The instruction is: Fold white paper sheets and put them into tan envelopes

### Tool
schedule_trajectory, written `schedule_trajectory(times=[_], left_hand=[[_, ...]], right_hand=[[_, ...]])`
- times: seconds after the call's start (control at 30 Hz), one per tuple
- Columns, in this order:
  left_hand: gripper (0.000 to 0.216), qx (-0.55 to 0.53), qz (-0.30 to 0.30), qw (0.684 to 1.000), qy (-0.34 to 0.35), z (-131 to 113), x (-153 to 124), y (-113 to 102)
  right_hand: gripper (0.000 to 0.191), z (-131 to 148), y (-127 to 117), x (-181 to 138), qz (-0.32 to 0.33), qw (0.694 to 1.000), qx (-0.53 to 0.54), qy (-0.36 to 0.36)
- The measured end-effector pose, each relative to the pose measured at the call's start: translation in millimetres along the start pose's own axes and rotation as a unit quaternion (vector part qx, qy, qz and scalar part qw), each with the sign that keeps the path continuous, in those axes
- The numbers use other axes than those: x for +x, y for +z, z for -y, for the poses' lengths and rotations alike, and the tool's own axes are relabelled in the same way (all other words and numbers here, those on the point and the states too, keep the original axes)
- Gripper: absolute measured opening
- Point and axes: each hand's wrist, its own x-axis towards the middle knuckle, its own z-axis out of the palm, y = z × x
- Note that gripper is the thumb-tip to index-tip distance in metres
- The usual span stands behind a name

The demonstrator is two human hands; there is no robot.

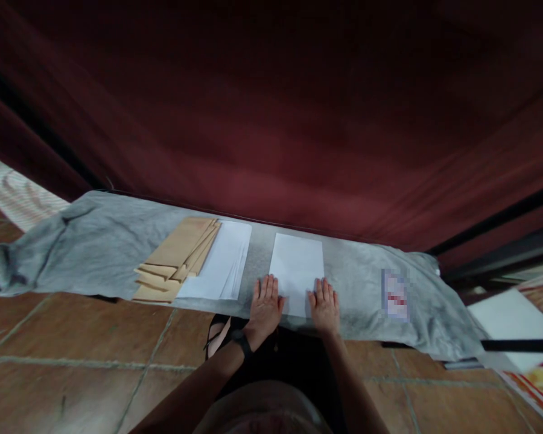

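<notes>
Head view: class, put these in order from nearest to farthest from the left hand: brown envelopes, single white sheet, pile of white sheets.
1. Single white sheet: touching the left hand, which lies flat at its left edge.
2. Pile of white sheets: just left of that hand.
3. Brown envelopes: farther left, partly over the pile.

From here, the plain white sheet stands out against the grey cloth beneath it. At nine o'clock from that sheet I see tan-brown envelopes over more white paper; between three and four, a pixelated lilac patch streaked red. Deep maroon fabric fills twelve. The wristwatch at seven is black, while eight shows orange-brown floor tiles gridded by paler grout lines.
</notes>
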Motion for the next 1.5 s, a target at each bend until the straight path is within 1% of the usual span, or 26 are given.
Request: schedule_trajectory(times=[0.1, 0.23, 0.33, 0.4, 0.5, 0.57, 0.67, 0.83, 0.97, 1.07, 1.17, 1.27, 1.37, 1.5], left_hand=[[0.058, -0.010, -0.005, 0.999, 0.043, -11.7, 18.3, -1.4], [0.057, -0.037, 0.008, 0.993, 0.112, -29.2, 43.7, 7.3], [0.055, -0.044, 0.030, 0.991, 0.125, -32.4, 49.5, 14.8], [0.055, -0.042, 0.042, 0.991, 0.124, -29.2, 48.4, 16.6], [0.056, -0.034, 0.050, 0.992, 0.108, -20.9, 46.6, 14.2], [0.057, -0.028, 0.048, 0.995, 0.087, -14.8, 46.9, 11.2], [0.060, -0.016, 0.043, 0.998, 0.045, -5.9, 47.0, 7.8], [0.062, 0.001, 0.029, 0.999, -0.015, 8.2, 39.5, 5.1], [0.060, 0.010, 0.020, 0.999, -0.035, 11.3, 39.1, 2.1], [0.060, 0.000, 0.021, 1.000, -0.009, 1.8, 56.2, 0.5], [0.059, -0.029, 0.030, 0.998, 0.051, -14.8, 88.8, 4.3], [0.058, -0.033, 0.056, 0.993, 0.096, -26.2, 124.4, 14.2], [0.059, -0.025, 0.073, 0.993, 0.093, -24.6, 149.7, 25.5], [0.058, -0.037, 0.055, 0.995, 0.068, -9.1, 163.5, 36.5]], right_hand=[[0.057, 0.3, 2.3, -0.4, -0.012, 1.000, 0.011, 0.004], [0.056, -0.8, 0.0, 0.0, 0.013, 1.000, 0.019, 0.011], [0.057, 3.7, -3.4, 2.8, 0.030, 0.999, 0.027, 0.024], [0.057, 11.3, -4.5, 5.7, 0.043, 0.998, 0.045, 0.003], [0.055, 24.4, -4.2, 9.2, 0.064, 0.994, 0.071, -0.058], [0.053, 28.8, -3.8, 9.5, 0.068, 0.993, 0.071, -0.072], [0.054, 24.5, -5.1, 7.1, 0.066, 0.995, 0.056, -0.056], [0.058, 4.3, -11.4, -1.3, 0.077, 0.995, 0.049, -0.031], [0.056, -1.8, -15.1, -2.7, 0.091, 0.994, 0.060, -0.012], [0.056, 4.2, -15.3, 16.8, 0.088, 0.992, 0.091, 0.013], [0.056, 16.2, -11.5, 57.9, 0.102, 0.985, 0.137, -0.011], [0.057, 26.5, -1.2, 102.4, 0.118, 0.982, 0.142, -0.048], [0.056, 27.3, 14.5, 130.9, 0.119, 0.985, 0.118, -0.044], [0.052, 15.4, 34.5, 142.9, 0.109, 0.989, 0.085, -0.042]])
